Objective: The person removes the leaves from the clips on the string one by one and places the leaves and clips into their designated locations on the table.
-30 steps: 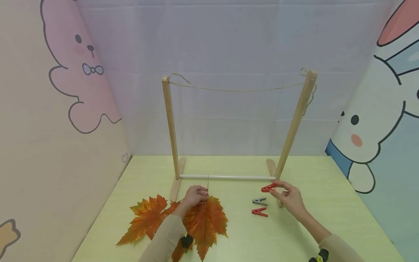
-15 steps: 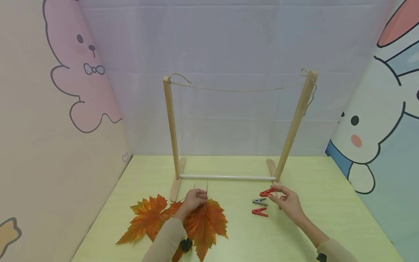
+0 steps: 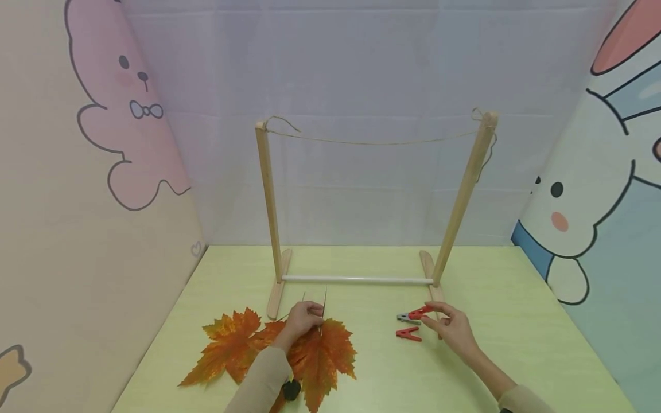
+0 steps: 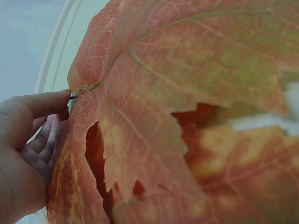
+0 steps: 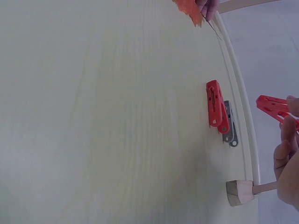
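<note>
My left hand pinches the stem of an orange-red artificial maple leaf; the left wrist view shows thumb and fingers at the stem's base. Other maple leaves lie beside and under it on the table. Between the thumb and fingertips of my right hand is a red clothespin, raised above the tabletop. From the head view it overlaps a grey clothespin lying on the table. A second red clothespin lies just in front of the grey one.
Behind the hands stands a wooden frame with a left post, a right post and a white rod low between them. A thin string sags between the post tops. Decorated panels flank the table.
My right hand has moved down and nearer with the red clothespin, from beside the right post's foot towards the grey one. The left hand, still gripping the leaf, has come slightly nearer.
</note>
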A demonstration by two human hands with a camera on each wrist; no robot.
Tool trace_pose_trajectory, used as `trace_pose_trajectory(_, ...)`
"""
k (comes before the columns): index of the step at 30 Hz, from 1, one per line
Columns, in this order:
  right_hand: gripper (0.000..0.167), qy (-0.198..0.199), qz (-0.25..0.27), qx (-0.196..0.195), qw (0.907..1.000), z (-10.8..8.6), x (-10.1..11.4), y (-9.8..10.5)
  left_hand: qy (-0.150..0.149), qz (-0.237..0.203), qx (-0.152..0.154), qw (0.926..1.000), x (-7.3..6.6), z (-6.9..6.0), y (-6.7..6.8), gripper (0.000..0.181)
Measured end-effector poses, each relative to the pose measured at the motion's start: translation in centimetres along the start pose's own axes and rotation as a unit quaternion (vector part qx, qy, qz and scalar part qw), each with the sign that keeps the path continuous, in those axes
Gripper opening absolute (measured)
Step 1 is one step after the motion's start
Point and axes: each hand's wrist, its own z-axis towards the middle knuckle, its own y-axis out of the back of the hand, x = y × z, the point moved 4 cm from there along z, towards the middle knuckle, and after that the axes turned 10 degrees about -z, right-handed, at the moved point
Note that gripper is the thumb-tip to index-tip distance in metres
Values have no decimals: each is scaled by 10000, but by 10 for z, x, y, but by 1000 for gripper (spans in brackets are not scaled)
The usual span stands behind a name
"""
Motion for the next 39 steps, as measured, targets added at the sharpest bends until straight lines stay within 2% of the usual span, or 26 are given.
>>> trace_pose_trajectory(8,41,-176,65,82,9998,-13,-5,-7,-245,462,-30,9986,2,-1,2,22)
trace_pose_trajectory(15,38,-446,356,362,9977,-26,-15,-19,-283,459,-110,9985,5,0,4,23)
trace_pose_trajectory(22,39,-533,274,508,9969,-34,-20,-26,-347,462,-158,9982,6,-1,5,22)
trace_pose_trajectory(31,38,-683,-26,889,9937,-41,-28,-28,-407,360,-151,9984,5,-1,5,22)
trace_pose_trajectory(39,39,-341,-905,1010,9902,-44,-35,-22,-335,346,-110,9988,1,-1,4,22)
